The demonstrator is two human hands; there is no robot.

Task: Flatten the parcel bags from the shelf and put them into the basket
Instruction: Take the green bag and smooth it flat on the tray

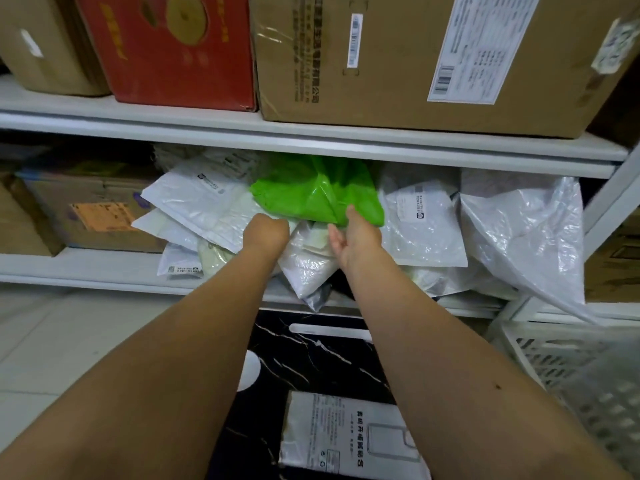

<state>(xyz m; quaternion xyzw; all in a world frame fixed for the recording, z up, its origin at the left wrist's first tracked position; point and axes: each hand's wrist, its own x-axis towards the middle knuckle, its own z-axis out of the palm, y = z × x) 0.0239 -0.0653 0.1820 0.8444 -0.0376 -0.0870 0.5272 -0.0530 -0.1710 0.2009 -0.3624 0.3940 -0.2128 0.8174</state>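
Green parcel bag (317, 194) crumpled (shelf), corner toward hands (356, 237)

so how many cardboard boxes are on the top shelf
3 in view: a brown box at left, a red box beside it, a big brown box at right. More may sit outside the frame.

Parcel bags (424, 226) heaped on the middle shelf (104, 268), cardboard box (93, 209) to their left, larger boxes (415, 57) on the shelf above, basket (571, 362) below right, one flat bag (346, 434) lying below the shelf.
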